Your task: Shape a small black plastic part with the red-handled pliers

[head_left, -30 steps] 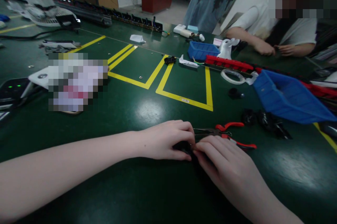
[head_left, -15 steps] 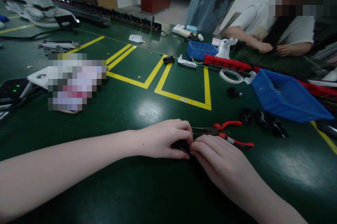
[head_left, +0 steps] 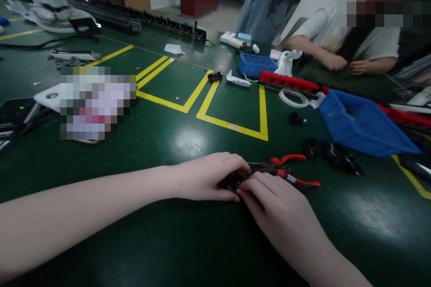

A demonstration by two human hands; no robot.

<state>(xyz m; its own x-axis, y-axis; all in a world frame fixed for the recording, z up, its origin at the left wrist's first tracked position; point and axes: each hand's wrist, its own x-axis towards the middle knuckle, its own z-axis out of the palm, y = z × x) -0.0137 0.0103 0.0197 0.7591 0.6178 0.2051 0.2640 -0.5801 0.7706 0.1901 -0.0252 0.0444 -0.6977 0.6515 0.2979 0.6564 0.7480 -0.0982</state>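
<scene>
A small black part [head_left: 229, 182], mostly covered by fingers, lies low over the green table between my hands. My left hand [head_left: 215, 177] is closed around it from the left, thumb below and fingers above. From the right, my right hand [head_left: 271, 197] pinches at the same part's near end; whether a smaller piece sits in that pinch is hidden. Just behind the fingers lie red-handled pliers [head_left: 292, 171], their jaws partly covered by my hands. Several black parts [head_left: 333, 152] rest right of the pliers.
A blue bin [head_left: 363, 125] stands at the right, and a smaller blue bin [head_left: 257, 66] farther back. A tape roll [head_left: 293, 98] lies near a red strip [head_left: 289, 80]. A blurred-out object [head_left: 97, 107] is at left. Across the table sits a co-worker [head_left: 346, 44]; another person stands behind.
My right hand has shifted slightly left and its fingers now overlap the black part's near end more. The left hand's fingers have closed a little over the top. The view has turned slightly.
</scene>
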